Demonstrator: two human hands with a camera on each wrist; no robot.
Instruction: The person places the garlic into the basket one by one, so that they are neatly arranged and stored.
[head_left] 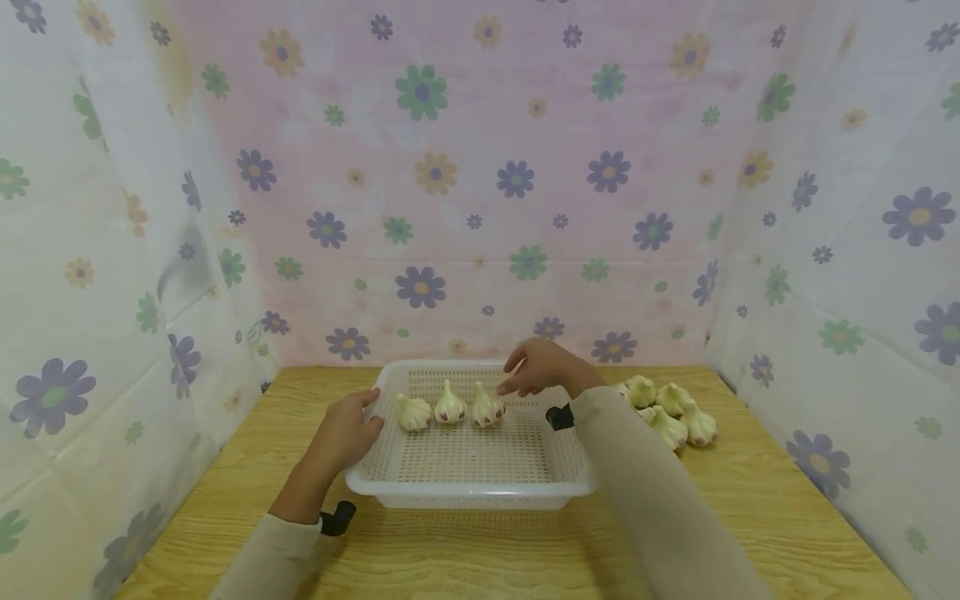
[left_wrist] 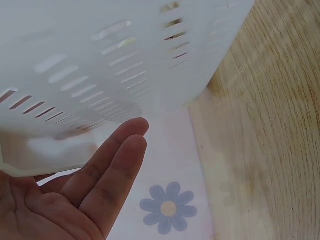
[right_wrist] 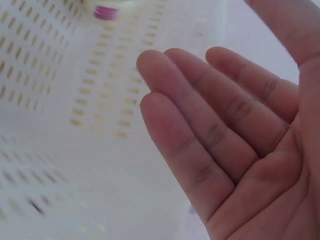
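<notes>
A white plastic basket (head_left: 472,489) with slotted walls stands on the wooden table. Three garlic bulbs (head_left: 451,406) sit in a row in its back left part. At the basket's left rim my left hand (head_left: 346,433) holds on, thumb and a finger over the edge; the left wrist view has other fingers (left_wrist: 107,185) stretched out below the rim. My right hand (head_left: 546,367) hovers over the back of the basket, just right of the rightmost bulb, with nothing in it. Its fingers (right_wrist: 170,135) are loosely extended in the right wrist view.
More garlic bulbs (head_left: 670,425) lie piled on the table right of the basket, partly behind the right sleeve (head_left: 645,483). Flower-patterned cloth (head_left: 480,208) hangs behind the table (head_left: 450,558) and along both sides.
</notes>
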